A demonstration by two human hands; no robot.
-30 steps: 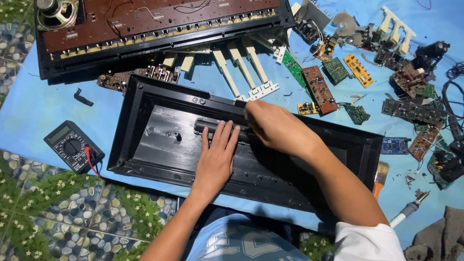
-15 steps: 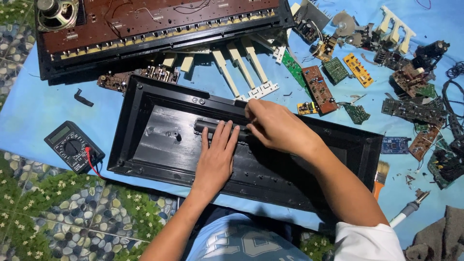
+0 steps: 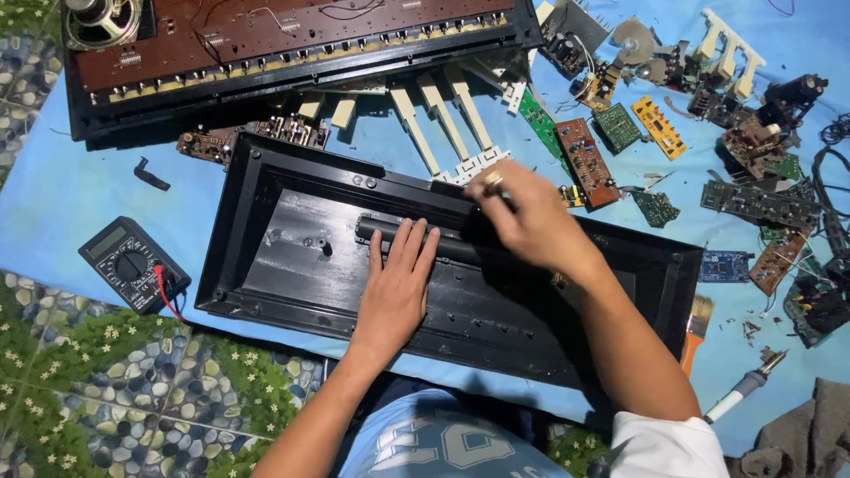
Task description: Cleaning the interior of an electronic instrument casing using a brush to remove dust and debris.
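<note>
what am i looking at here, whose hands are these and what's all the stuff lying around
This is a single picture from a camera worn on a person's head, looking down at their own two bare hands. There is no robot.

The left hand lies flat inside a long black plastic shell, fingers on a dark cylindrical part set in it. The right hand is raised over the shell's far edge; it is blurred, so whether it pinches something small is unclear.

Everything sits on a blue sheet. Behind the shell is an opened keyboard body with loose white keys. To the left is a multimeter; to the right are many circuit boards, a brush and a soldering iron.
</note>
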